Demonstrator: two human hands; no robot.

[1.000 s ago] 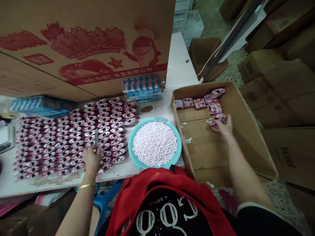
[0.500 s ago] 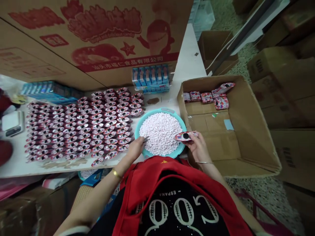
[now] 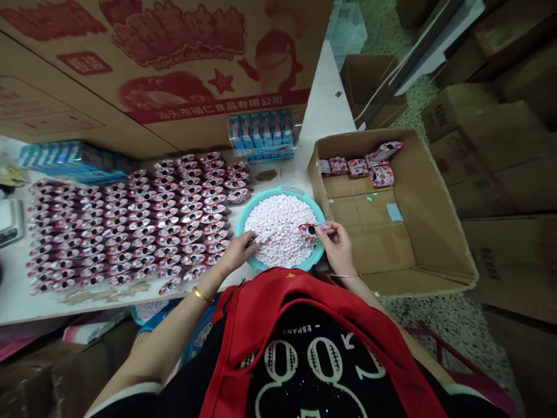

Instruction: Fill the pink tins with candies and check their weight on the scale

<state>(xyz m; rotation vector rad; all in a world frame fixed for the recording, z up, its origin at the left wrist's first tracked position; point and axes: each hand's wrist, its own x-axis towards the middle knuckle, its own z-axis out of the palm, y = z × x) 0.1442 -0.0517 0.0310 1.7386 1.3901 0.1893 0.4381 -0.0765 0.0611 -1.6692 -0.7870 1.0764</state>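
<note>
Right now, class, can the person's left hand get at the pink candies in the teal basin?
Probably yes: the left hand is at the teal basin, and nothing covers the pink candies.

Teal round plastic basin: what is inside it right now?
A heap of small pale pink pellets fills the teal round plastic basin. The left hand reaches in at its left edge; the right hand holds a pink packet over it. Pellets hide the bottom.

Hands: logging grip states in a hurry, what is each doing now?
Left hand: fingers curled at the candies in the teal basin; its hold cannot be told.
Right hand: closed on a pink packet over the basin.
</note>
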